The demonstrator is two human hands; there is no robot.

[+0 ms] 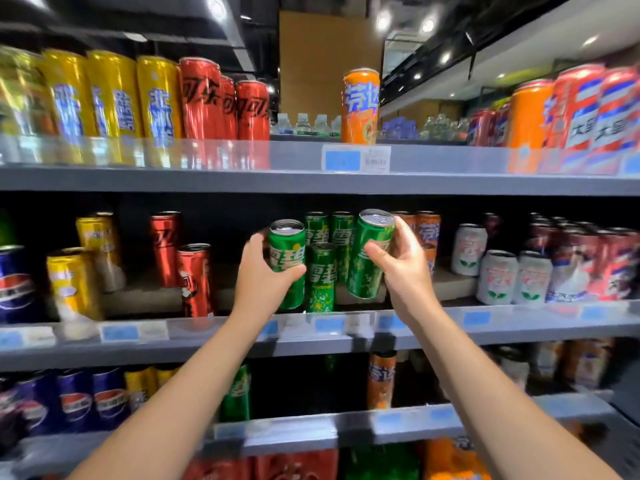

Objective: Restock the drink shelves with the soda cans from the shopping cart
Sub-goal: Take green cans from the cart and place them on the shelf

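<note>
Middle shelf (311, 341): grey lip with a clear plastic rail along the front edge, blue price tags behind it. The top shelf (207, 180) overhangs it closely, so headroom above the standing cans is small. Open floor on the middle shelf shows left of the green group, between it and the red cans (194, 278), and a narrower gap to the right before the white cans (498, 277).

Green cans on shelf (322, 275) stand upright in a cluster, front one right between the two hands, more behind it in the dark.

Left hand (259, 278): fingers and thumb wrapped round the left green can (287, 261), gripping its lower half. Can upright, just left of the front shelf can, close to touching (contact not clear).

Right hand (401, 268): thumb across the front, fingers round the back of the right green can (370, 254). Can tilted, top leaning right, base low near the shelf floor; can't tell if it's resting.

Both held cans are inside the shelf bay, past the rail. Single orange can (360, 105) stands on the top shelf above. Shopping cart not in view.
</note>
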